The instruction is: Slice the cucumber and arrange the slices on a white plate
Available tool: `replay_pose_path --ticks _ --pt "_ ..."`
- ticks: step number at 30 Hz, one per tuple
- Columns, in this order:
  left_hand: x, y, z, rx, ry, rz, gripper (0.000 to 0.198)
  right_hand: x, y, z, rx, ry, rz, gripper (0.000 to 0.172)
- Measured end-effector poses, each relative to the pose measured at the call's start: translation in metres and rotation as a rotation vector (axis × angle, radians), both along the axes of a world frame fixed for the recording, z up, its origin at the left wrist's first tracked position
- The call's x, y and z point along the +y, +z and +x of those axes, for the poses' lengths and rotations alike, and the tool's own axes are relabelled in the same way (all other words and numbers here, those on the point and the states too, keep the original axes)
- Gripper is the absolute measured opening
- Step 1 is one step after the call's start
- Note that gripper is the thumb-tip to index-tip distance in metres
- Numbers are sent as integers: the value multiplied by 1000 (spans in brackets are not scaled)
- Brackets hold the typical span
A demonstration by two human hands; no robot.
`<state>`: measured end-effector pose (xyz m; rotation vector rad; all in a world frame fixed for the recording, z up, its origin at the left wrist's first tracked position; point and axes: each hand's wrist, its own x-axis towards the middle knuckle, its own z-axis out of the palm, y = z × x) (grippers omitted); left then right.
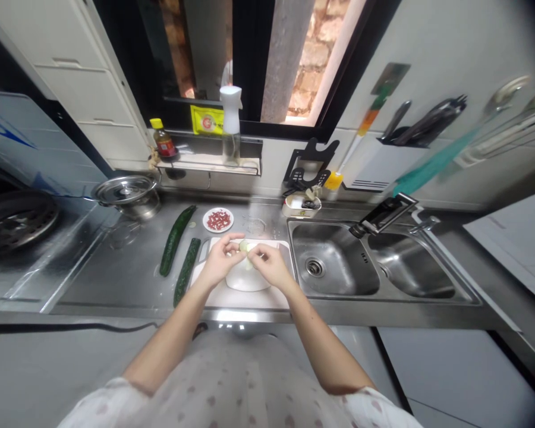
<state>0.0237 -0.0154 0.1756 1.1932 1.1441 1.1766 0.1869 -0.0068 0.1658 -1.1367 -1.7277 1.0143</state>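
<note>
Both my hands are raised over a white bowl [248,280] that stands on a white cutting board [218,299]. Between the thumb and fingers of my left hand [223,260] is a small pale green piece [244,245], which looks like a cucumber slice. My right hand [268,265] is pinched close beside it; what its fingertips grip is too small to make out. More pale bits seem to hang just below the fingertips, over the bowl. Left of the board lie two dark green cucumbers, one whole cucumber [175,241] and a shorter cucumber [187,271] with a cut end.
Behind the board sits a white plate [218,228] of chopped red pieces. A lidded steel pot [131,193] stands at the left, near the stove [18,220]. At the right is a double sink [339,282] with a black faucet [378,217]. Bottles stand on a wall shelf [205,163].
</note>
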Motion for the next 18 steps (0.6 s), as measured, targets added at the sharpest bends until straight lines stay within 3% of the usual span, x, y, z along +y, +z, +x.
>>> replay_pose_path --ticks 10,18 --pt "5 -15 0 43 -18 27 43 3 -14 4 -2 14 -37 19" --pt "13 -57 -6 15 -140 -48 44 7 -46 13 -54 57 -93 18"
